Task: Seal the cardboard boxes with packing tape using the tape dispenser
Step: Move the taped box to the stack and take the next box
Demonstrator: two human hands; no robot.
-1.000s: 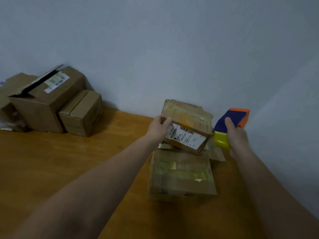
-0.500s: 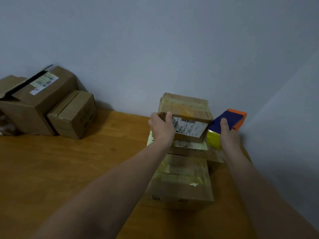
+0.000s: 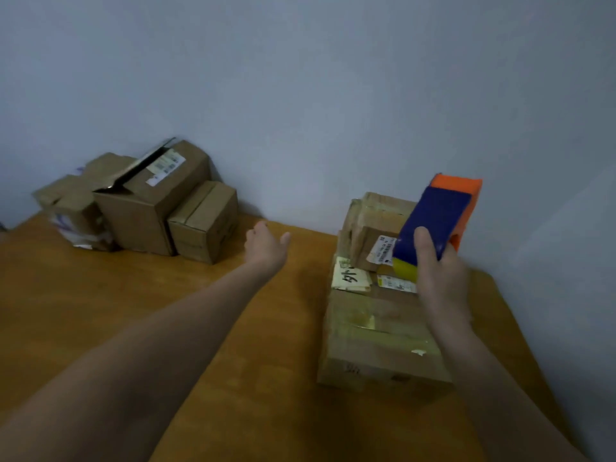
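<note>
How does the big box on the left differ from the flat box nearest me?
The big box has a flap lifted open; the flat box is closed, with tape across its top. The big box stands tall; the flat box lies low. Both are brown cardboard.

Dim, flat indoor light; soft focus; wide-angle edge distortion.

Your dispenser [image 3: 433, 225] (blue body, orange nose, yellow roll) is held tilted upward. Just below it the taped boxes [image 3: 376, 331] lie stacked; well left of it huddle brown boxes [image 3: 150, 208], one flap raised.
</note>
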